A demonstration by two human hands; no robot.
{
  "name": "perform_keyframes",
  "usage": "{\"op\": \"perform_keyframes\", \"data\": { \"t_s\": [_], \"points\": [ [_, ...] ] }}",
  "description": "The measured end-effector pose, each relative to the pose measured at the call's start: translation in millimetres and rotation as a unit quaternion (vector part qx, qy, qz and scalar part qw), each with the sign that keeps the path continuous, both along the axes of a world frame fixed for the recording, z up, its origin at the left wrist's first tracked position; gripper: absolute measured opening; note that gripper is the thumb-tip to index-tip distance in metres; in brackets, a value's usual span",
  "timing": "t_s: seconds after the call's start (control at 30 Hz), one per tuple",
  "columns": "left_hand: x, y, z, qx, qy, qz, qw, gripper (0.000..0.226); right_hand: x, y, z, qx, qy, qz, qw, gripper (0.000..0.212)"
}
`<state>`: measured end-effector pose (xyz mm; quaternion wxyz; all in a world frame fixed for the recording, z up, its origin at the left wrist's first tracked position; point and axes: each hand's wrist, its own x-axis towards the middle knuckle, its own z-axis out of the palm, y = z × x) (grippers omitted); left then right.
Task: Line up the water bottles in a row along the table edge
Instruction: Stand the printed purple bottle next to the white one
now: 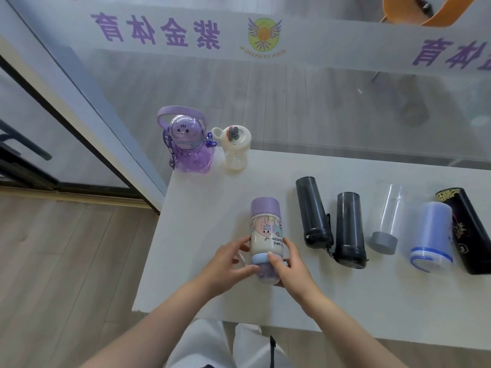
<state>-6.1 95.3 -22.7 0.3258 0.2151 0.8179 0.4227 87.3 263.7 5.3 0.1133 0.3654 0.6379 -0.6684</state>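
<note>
seen from above, as a person stands at the near edge of a white table (pixel 202 208), both bare hands close around one bottle lying on its side. this cartoon-printed bottle (pixel 266 236) has a cream body, a lilac base pointing away from the person and a pale blue band near its cap end, which points toward the person. the left hand (pixel 228 264) wraps the bottle's left side, fingers curled against it, and the right hand (pixel 288 266) grips the right side with the thumb laid over the blue band.

to the right, five more bottles lie side by side on the tabletop, roughly parallel: a dark grey bottle (pixel 313 212), a second dark grey bottle (pixel 349 229) just beside it, a clear bottle with a grey cap (pixel 386 219), a frosted blue bottle (pixel 431 235), and a black bottle with gold print (pixel 467 232) touching the blue one.

at the far left corner of the table stand two upright bottles close together: a purple bear-shaped bottle (pixel 186 144) with a handle and strap, and a small white bottle (pixel 235 150) with a loop on its lid.

behind the table is a glass wall (pixel 292 96) with purple lettering.
</note>
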Motion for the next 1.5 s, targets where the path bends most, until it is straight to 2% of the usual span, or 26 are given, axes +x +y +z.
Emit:
{"op": "perform_keyframes", "data": {
  "t_s": [0.13,0.27,0.4,0.5,0.57,0.73,0.8,0.87,0.97,1.1,1.2,1.3,1.37,1.43,1.5],
  "points": [
    [-8,8,27,0.048,-0.001,0.031,0.998,0.047,-5,4,28,-0.009,0.013,0.013,1.000,0.047],
    [-18,17,49,0.066,-0.034,0.062,0.995,0.024,-15,13,62,0.017,0.039,0.081,0.996,0.032],
    [-43,27,56,0.047,-0.036,0.109,0.992,0.040,-30,20,86,0.035,0.028,0.124,0.991,0.045],
    [-58,37,67,0.012,-0.033,0.100,0.994,0.055,-41,23,90,0.046,0.008,0.124,0.991,0.054],
    [-63,45,74,0.002,-0.052,0.097,0.994,0.057,-47,24,91,0.065,-0.004,0.121,0.991,0.060],
    [-61,61,81,0.025,-0.121,0.136,0.983,0.050,-49,31,88,0.235,-0.025,0.149,0.960,0.062],
    [-58,64,81,0.044,-0.130,0.139,0.981,0.046,-48,33,86,0.322,0.006,0.134,0.937,0.054],
    [-55,66,79,0.070,-0.144,0.132,0.978,0.039,-47,34,83,0.339,0.065,0.112,0.932,0.048],
    [-53,62,74,0.103,-0.160,0.127,0.974,0.028,-44,39,77,0.331,0.116,0.141,0.926,0.059],
    [-55,55,70,0.118,-0.169,0.126,0.970,0.032,-45,46,74,0.392,0.137,0.185,0.891,0.070],
    [-60,48,61,0.121,-0.174,0.131,0.968,0.031,-52,47,72,0.382,0.176,0.212,0.882,0.082],
    [-72,31,41,0.046,-0.115,0.115,0.986,0.040,-57,45,71,0.387,0.180,0.237,0.872,0.084],
    [-83,15,25,-0.081,-0.026,0.074,0.994,0.055,-60,41,68,0.410,0.176,0.222,0.867,0.081],
    [-93,0,15,-0.224,0.054,0.014,0.973,0.073,-63,36,65,0.427,0.172,0.194,0.867,0.079],
    [-98,-13,9,-0.330,0.078,-0.022,0.941,0.089,-70,31,61,0.434,0.168,0.166,0.869,0.080]
  ]
}}
